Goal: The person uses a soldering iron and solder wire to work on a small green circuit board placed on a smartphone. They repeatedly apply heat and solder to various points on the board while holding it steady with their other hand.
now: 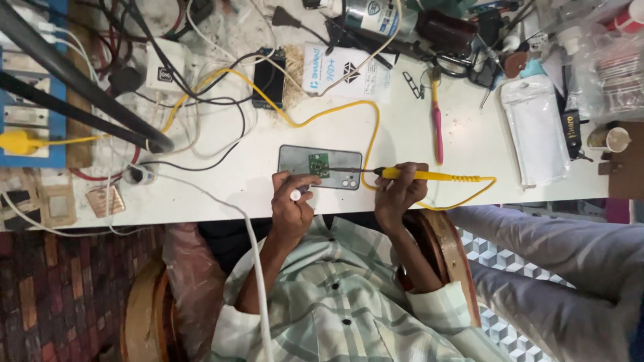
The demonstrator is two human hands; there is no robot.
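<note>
Head view: a grey phone [295, 159] lies flat on the white table [416, 134], its long axis running 9 to 3 o'clock, with a small green board [318, 163] resting on its middle. The right hand [398, 191] is closed in a pen-like pinch round the near end of a yellow iron [429, 175]. The iron's long axis also runs 9 to 3, parallel to the phone, and its dark tip points to 9 o'clock and sits over the phone's 3 o'clock end. The board lies at 9 o'clock from that tip, near it but apart. The left hand [292, 201] comes in from 6 o'clock with curled fingers resting on the phone's near edge, just beside the board at its 7 o'clock. It grips a small thing with a round white end, though what that thing is cannot be made out. By hand the left is nearer the board; by tool the right hand's tip is in line with it. The iron's yellow cord [370, 127] loops away toward 12 o'clock and off to 9. A pink tool [437, 127] lies at 1 o'clock from the right hand, a dark phone [269, 79] at 12 o'clock from the left, and a white pouch [537, 127] well off at 3. Another person's grey trouser leg [557, 248] shows at 4 o'clock
</note>
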